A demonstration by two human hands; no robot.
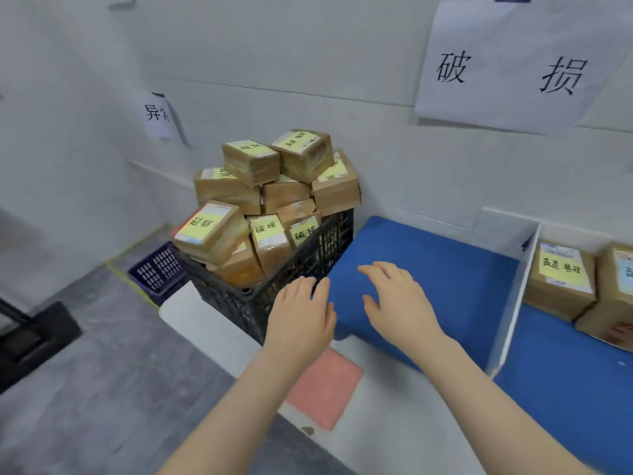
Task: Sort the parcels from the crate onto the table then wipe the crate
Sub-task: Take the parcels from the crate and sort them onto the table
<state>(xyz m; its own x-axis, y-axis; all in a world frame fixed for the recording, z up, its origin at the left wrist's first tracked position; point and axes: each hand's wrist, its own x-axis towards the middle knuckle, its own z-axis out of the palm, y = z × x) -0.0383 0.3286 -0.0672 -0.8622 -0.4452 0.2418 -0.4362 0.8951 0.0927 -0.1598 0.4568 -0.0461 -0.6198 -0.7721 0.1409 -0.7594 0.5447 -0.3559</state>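
Observation:
A black plastic crate [239, 306] stands on the white table [394, 416], heaped with several brown taped parcels [251, 166] that carry yellow handwritten labels. My left hand [301, 317] hovers by the crate's near right corner, fingers apart, holding nothing. My right hand [400, 299] is spread over the blue mat [455, 269] just right of the crate, also holding nothing. Two labelled parcels [561, 279] lie in the section beyond a white divider [513, 303] on the right.
A pink cloth [325, 389] lies flat on the table near its front edge. A blue basket [159, 269] sits on the floor left of the crate. Paper signs [510, 63] hang on the wall. A dark object [30, 337] is on the floor at left.

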